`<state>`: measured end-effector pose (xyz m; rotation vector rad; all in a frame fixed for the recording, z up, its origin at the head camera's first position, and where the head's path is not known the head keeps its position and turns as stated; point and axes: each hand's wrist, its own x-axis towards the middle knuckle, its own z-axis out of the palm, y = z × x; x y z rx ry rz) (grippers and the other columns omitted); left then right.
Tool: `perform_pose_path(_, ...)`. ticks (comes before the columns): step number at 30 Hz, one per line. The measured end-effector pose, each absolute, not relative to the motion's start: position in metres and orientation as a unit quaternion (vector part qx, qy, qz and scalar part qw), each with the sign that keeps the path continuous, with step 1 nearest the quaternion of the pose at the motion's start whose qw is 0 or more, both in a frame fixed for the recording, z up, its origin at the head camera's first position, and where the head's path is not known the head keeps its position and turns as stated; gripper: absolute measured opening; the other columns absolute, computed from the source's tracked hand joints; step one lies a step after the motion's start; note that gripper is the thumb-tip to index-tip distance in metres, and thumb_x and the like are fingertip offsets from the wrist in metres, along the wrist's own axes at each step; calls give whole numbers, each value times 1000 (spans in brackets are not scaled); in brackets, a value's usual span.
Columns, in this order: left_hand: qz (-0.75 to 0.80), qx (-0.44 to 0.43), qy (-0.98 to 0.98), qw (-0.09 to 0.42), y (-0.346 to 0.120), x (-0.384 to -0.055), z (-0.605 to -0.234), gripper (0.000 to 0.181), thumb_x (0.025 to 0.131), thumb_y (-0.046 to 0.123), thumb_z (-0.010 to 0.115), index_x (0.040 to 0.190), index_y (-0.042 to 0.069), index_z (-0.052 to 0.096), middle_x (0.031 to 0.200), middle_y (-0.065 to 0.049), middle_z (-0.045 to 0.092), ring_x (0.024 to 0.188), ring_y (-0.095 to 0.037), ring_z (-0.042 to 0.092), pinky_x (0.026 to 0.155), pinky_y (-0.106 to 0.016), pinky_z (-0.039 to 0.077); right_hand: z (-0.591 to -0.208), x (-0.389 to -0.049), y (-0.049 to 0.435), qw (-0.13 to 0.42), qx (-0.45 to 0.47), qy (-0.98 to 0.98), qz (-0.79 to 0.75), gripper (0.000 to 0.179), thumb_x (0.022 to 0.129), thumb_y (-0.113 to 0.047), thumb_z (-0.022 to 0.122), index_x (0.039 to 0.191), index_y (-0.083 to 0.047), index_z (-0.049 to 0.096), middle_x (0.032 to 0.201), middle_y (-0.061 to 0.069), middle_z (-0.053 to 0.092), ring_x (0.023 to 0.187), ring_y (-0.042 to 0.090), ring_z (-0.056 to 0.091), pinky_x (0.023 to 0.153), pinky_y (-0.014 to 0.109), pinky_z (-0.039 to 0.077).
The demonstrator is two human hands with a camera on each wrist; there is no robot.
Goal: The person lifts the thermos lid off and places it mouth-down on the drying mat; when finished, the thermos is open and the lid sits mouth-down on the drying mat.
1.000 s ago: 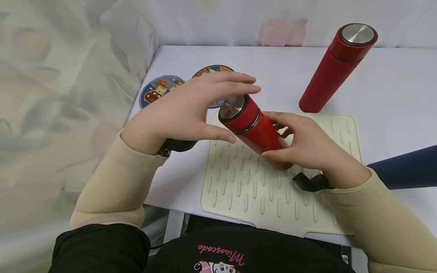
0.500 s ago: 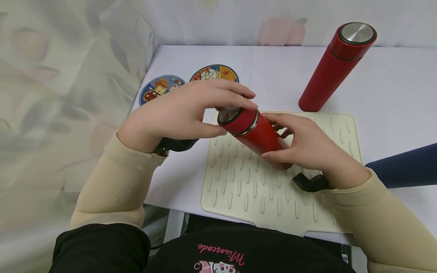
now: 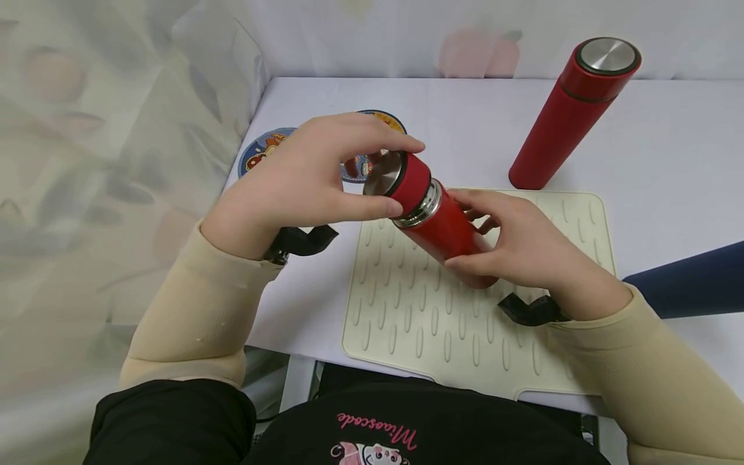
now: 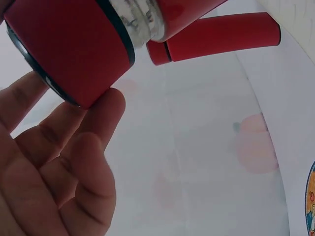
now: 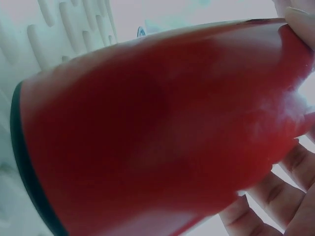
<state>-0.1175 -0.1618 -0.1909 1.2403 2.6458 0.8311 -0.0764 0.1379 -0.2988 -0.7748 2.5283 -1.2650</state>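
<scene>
My right hand [image 3: 523,242] grips a red thermos bottle [image 3: 450,236] around its lower body, tilted so its top leans left over the mat. Thumb and fingers of my left hand [image 3: 314,174] hold the bottle's red lid [image 3: 415,184], which has a brushed steel disc on top. Between lid and body a band of shiny metal neck [image 3: 429,201] shows. In the left wrist view the lid [image 4: 74,49] stands away from the body, with fingertips at its edge. The body [image 5: 147,128] fills most of the right wrist view, fingers curled behind it.
Under the bottle lies a cream ribbed mat [image 3: 401,323]. Another red thermos [image 3: 572,116] with its lid on stands behind it. A navy bottle-like object [image 3: 692,281] is at the right edge. Two round cartoon coasters, the left one [image 3: 261,148] partly covered, lie behind my left hand.
My left hand came down onto the lid and then drew it up and left, exposing the metal neck. The right hand has kept its hold on the body.
</scene>
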Motion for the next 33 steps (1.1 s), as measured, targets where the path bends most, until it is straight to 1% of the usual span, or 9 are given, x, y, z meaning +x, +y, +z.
perform_pose_path(6,288,384,876,33,-171,-118,-192,58,92,29,91,145,14,73,127,2,76,106,-12,62,82,-43,55,-296,-78,143,106,-230,866,-431,88,82,-24,99,160,-19,59,143,7,71,124,30,66,95,55,58)
perform_pose_path(13,279,333,900,43,-186,-117,-209,59,91,31,92,146,17,73,114,0,74,106,-12,62,85,-43,53,-293,-82,150,117,-166,879,-432,88,83,-25,99,160,-20,58,145,7,69,128,32,65,97,57,58)
perform_pose_path(15,269,322,907,49,-190,-118,-218,60,92,32,91,146,17,73,113,1,73,105,-13,61,84,-41,51,-293,-84,152,111,-154,879,-438,87,84,-25,98,161,-21,57,146,7,69,127,32,65,94,53,59)
perform_pose_path(17,257,314,913,55,-191,-119,-228,60,92,34,91,147,17,73,113,1,73,106,-13,61,85,-40,51,-293,-87,154,97,-147,873,-455,86,85,-23,97,161,-21,56,147,6,68,125,30,65,93,42,59)
perform_pose_path(20,234,300,922,70,-190,-120,-242,62,93,38,90,148,15,71,117,1,72,107,-14,62,92,-40,51,-294,-94,153,65,-138,857,-492,85,86,-15,95,161,-20,56,146,5,67,120,25,66,91,27,56)
perform_pose_path(22,217,293,928,79,-187,-121,-251,63,93,40,89,148,15,71,119,1,72,108,-15,62,96,-40,52,-295,-101,151,42,-126,845,-518,84,87,-12,94,160,-20,55,146,4,67,118,21,66,94,21,54)
perform_pose_path(25,193,285,934,95,-182,-123,-264,64,94,43,88,149,16,70,120,2,71,109,-15,63,96,-41,53,-294,-112,145,24,-87,824,-559,86,88,-9,93,161,-26,50,152,1,63,125,19,65,102,25,56)
perform_pose_path(30,165,269,941,119,-172,-128,-283,64,95,44,85,151,19,69,121,2,69,107,-15,62,93,-40,55,-294,-139,130,27,-7,784,-620,93,91,-9,90,163,-37,37,164,-7,55,144,20,59,117,41,55)
perform_pose_path(33,154,259,945,126,-167,-131,-294,64,95,45,85,152,20,68,121,3,67,105,-15,62,92,-39,56,-298,-156,121,24,17,768,-640,93,92,-8,89,162,-37,35,167,-10,51,151,16,53,120,42,52)
